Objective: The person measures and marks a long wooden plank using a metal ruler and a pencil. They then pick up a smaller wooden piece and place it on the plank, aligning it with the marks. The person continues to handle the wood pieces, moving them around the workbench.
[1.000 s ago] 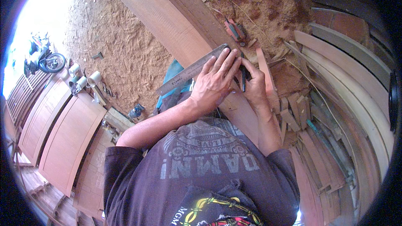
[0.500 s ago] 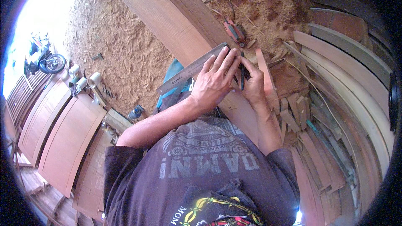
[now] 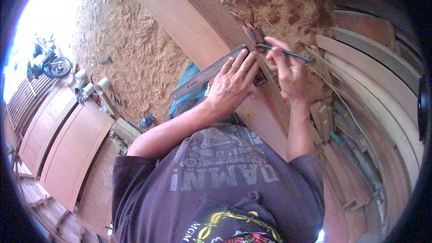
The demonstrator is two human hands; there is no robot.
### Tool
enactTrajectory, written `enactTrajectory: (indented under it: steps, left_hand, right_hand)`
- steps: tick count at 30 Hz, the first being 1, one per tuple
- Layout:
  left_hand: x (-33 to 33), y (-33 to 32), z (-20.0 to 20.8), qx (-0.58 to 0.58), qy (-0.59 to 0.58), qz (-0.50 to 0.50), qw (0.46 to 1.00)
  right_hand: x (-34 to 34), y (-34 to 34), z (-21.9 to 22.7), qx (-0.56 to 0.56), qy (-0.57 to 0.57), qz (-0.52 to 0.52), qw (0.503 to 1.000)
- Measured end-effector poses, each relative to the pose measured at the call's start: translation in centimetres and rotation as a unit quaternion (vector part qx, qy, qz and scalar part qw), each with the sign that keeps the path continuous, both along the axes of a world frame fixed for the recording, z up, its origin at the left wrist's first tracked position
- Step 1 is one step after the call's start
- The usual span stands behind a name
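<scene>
The left hand (image 3: 231,78) lies flat over the square (image 3: 198,82), fingers nearly together and pressing down; its thumb is hidden, so whether it also clamps from below cannot be told. The blade runs out to the left of that hand, across the board (image 3: 189,27), which stretches ahead of it. The right hand (image 3: 290,74), raised just right of the left one, is closed on the pencil (image 3: 296,55), which points across its fingers. A red tool (image 3: 250,33) sits ahead of both hands.

The square looks stiff and fairly light; its smooth metal would probably skid on dusty wood, so the best hold seems to be near the dark end under the fingertips. The pencil appears light and rigid, its point likely fragile, and best pinched near the tip. The board looks heavy and firm.
</scene>
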State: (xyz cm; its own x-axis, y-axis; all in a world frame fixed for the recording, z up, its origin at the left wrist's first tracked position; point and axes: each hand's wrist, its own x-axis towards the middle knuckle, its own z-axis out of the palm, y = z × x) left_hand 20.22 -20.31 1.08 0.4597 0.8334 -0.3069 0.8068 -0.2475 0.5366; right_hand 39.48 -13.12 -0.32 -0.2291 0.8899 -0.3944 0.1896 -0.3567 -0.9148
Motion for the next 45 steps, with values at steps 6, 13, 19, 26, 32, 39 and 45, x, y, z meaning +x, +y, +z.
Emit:
enactTrajectory:
  steps: [6,13,19,26,32,39,45]
  left_hand:
    - [-0.3,-0.6,-1.1,0.028,-0.006,-0.012,1.0]
    - [-0.2,-1.0,-1.8,0.044,-0.002,-0.015,0.999]
    - [-0.2,-1.0,-1.7,0.051,-0.036,0.007,0.998]
    - [0.1,-1.0,-1.5,0.008,-0.034,0.003,0.999]
    - [0.3,-0.3,-0.6,0.021,-0.02,0.013,0.999]
    - [0.9,-0.7,-0.5,-0.006,-0.036,0.026,0.999]
    - [2.0,-2.4,0.1,-0.048,-0.017,-0.013,0.999]
  right_hand:
    - [-5.2,3.1,-1.2,0.228,-0.035,0.196,0.953]
    - [-7.3,4.1,-1.5,0.286,-0.113,0.297,0.904]
    - [-6.5,5.0,-0.8,0.306,-0.178,0.316,0.88]
    - [-7.1,4.6,-1.0,0.259,-0.125,0.318,0.904]
    - [-2.3,3.8,-1.0,0.216,-0.112,0.179,0.953]
    - [1.5,-4.8,-2.7,0.068,-0.046,0.088,0.993]
    - [3.3,-7.7,-2.4,-0.036,-0.04,0.085,0.995]
